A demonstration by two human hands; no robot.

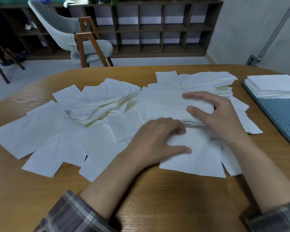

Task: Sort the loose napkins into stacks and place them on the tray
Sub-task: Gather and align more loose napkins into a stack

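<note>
Several loose white napkins [60,131] lie spread across the wooden table [157,198]. A small stack of napkins [171,106] sits in the middle of the pile. My right hand [216,118] grips the right side of this stack, fingers curled over its top and thumb at its near edge. My left hand [157,141] rests on a flat napkin [196,158] just below the stack, with its fingers curled at the stack's near edge. A blue-grey perforated tray [281,114] stands at the far right and bears a neat napkin stack [273,86].
An untidy heap of napkins [208,81] lies behind the held stack, next to the tray. Beyond the table stand a grey chair with wooden legs [84,41] and a dark cubby shelf [151,27]. A grey wall with a conduit [274,34] is at the right.
</note>
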